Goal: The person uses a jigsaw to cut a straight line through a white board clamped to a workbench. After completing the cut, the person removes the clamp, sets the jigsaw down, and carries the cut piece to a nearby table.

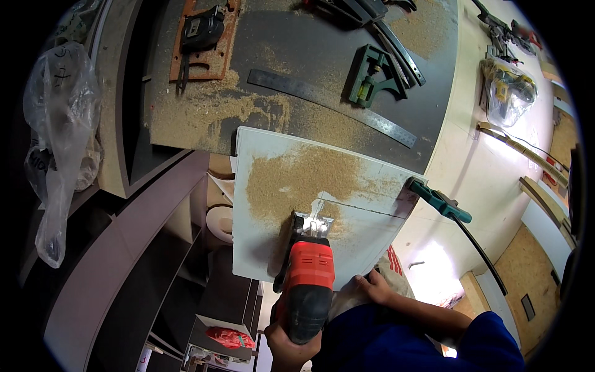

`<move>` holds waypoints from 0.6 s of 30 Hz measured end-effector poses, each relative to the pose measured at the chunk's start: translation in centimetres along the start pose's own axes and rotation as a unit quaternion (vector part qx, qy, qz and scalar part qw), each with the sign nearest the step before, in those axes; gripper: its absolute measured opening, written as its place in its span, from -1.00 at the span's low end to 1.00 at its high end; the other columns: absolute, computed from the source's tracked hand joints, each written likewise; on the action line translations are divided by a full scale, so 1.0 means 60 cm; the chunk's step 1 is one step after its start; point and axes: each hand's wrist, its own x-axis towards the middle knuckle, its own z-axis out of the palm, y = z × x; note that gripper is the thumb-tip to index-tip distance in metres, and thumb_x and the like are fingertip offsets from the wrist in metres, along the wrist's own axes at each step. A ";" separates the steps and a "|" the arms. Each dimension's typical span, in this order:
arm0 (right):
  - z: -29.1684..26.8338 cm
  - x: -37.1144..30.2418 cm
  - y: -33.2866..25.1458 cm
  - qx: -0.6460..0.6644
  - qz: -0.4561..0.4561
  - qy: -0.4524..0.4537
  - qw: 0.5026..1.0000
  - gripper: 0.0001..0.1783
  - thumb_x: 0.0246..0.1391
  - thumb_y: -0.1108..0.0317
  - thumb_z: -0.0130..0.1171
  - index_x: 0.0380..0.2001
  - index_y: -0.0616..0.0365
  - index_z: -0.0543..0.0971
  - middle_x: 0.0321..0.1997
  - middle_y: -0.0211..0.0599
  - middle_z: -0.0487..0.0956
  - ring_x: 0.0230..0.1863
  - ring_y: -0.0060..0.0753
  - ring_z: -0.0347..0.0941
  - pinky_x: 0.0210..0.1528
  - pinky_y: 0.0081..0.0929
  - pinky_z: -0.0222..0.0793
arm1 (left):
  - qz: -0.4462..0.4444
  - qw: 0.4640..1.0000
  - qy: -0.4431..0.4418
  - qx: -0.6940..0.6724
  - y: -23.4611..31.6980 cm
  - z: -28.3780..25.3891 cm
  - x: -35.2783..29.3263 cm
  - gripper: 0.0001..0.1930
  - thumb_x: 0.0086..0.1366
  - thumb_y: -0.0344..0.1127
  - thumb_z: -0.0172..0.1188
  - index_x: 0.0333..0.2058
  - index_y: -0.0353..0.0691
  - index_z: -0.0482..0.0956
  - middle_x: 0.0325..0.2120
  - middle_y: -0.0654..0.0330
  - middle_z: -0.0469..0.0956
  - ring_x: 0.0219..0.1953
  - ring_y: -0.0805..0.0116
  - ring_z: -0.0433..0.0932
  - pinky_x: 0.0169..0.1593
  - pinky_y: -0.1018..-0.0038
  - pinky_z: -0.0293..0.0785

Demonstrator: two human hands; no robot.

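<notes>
My left hand (290, 348) is wrapped around the rear of a red and black jigsaw (312, 263). The jigsaw's metal base stands on a white board (365, 232), and a bright light shines at the blade end. A thin dark line runs from there toward the board's right edge, and sawdust (304, 177) covers much of the board's upper middle. At the board's near right edge, my right hand (375, 289) is closed on the rim, its fingers partly hidden. A green clamp (440, 201) with a black bar grips the board's right corner.
Beyond the board, a dusty dark worktop (297, 53) carries a steel ruler (297, 87), a green clamp-like tool (372, 77) and a tape measure (203, 30) on an orange plate (211, 65). Dark shelving (124, 266) stands at left, below a clear plastic bag (59, 118).
</notes>
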 end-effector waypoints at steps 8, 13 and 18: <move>-0.002 0.004 0.019 -0.002 0.002 -0.003 1.000 -0.48 0.32 0.16 0.08 0.13 0.38 0.35 0.14 0.06 0.53 0.22 -0.04 0.41 0.28 -0.25 0.26 | 0.018 1.000 -0.009 0.018 -0.003 -0.001 0.001 -0.61 -0.10 -0.45 0.41 -0.22 -0.38 0.61 -0.35 -0.02 0.65 -0.33 0.07 0.69 -0.17 0.34 0.56; -0.001 0.005 0.022 0.001 -0.010 -0.004 1.000 -0.49 0.32 0.17 0.08 0.14 0.35 0.34 0.14 0.03 0.53 0.22 -0.08 0.41 0.29 -0.27 0.25 | 0.015 1.000 -0.012 0.024 -0.005 -0.002 -0.001 -0.66 -0.10 -0.45 0.41 -0.27 -0.37 0.61 -0.41 0.00 0.64 -0.38 0.07 0.69 -0.20 0.34 0.56; 0.001 0.005 0.021 0.006 -0.017 -0.001 1.000 -0.50 0.32 0.18 0.08 0.14 0.34 0.34 0.12 -0.02 0.54 0.18 -0.14 0.43 0.26 -0.29 0.28 | 0.014 1.000 0.002 0.003 -0.001 0.003 0.002 -0.61 -0.10 -0.45 0.42 -0.22 -0.38 0.60 -0.37 0.00 0.64 -0.35 0.10 0.69 -0.19 0.36 0.56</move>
